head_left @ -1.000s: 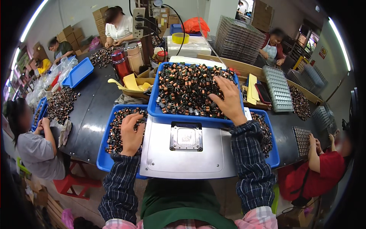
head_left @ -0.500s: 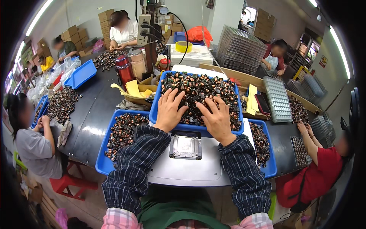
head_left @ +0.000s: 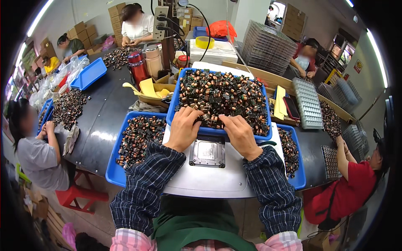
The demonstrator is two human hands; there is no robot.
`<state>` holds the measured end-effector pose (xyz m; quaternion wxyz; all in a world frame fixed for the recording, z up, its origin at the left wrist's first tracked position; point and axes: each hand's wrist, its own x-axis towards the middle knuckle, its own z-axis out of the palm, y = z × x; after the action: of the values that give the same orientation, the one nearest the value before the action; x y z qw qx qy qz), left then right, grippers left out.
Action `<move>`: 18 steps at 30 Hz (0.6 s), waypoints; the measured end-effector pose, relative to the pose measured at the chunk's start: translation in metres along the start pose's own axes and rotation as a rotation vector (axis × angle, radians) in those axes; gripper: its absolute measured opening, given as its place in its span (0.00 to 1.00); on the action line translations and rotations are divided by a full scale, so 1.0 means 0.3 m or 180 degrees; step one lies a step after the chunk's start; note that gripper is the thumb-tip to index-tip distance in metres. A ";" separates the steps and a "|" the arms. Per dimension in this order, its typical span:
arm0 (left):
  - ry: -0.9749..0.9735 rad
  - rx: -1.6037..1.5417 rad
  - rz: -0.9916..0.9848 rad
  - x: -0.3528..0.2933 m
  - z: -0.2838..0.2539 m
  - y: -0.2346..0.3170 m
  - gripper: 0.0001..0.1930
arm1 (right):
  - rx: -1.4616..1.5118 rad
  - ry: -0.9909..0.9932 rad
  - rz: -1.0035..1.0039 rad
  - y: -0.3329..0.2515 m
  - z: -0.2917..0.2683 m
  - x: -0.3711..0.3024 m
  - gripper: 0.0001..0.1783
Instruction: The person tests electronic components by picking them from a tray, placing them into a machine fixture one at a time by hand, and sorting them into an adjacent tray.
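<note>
A blue tray heaped with small copper-and-black coil parts sits in front of me. At its near edge, my left hand has its fingers bent and drawn together among the coils. My right hand is curled in the same way a short distance to the right. Both sets of fingertips dip into the parts, so anything pinched there is hidden. Between my wrists, a square metal plate in a black frame shows on the silver machine top below the tray.
More blue trays of coils flank the machine, one left and one right. Behind stand a red flask, a box with yellow cards and stacked clear trays. Co-workers sit around the dark table.
Both hands have drawn back toward me from the tray's middle to its near edge. Their spread fingers have bent and come together. More of the coil heap shows.
</note>
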<state>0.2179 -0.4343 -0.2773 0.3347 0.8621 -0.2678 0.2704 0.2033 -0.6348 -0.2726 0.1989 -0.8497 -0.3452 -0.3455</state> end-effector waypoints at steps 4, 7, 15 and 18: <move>0.0142 -0.0058 0.0136 -0.008 -0.001 0.010 0.14 | -0.0512 -0.0351 0.0075 -0.015 -0.035 -0.004 0.21; 0.0100 -0.0034 0.0264 -0.005 0.009 0.032 0.14 | -0.0169 -0.0085 0.0465 -0.015 -0.047 -0.017 0.17; 0.0519 -0.0398 0.0118 -0.019 0.015 0.022 0.12 | 0.1811 -0.0318 0.1599 -0.067 -0.061 -0.014 0.13; 0.0497 -0.1313 -0.0481 -0.033 -0.022 0.045 0.15 | 0.2115 -0.0850 0.1899 -0.097 -0.051 -0.026 0.14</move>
<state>0.2004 -0.4352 -0.2738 0.5428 0.7695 -0.2255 0.2500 0.1715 -0.6273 -0.2650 0.5048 -0.8391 -0.2003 -0.0316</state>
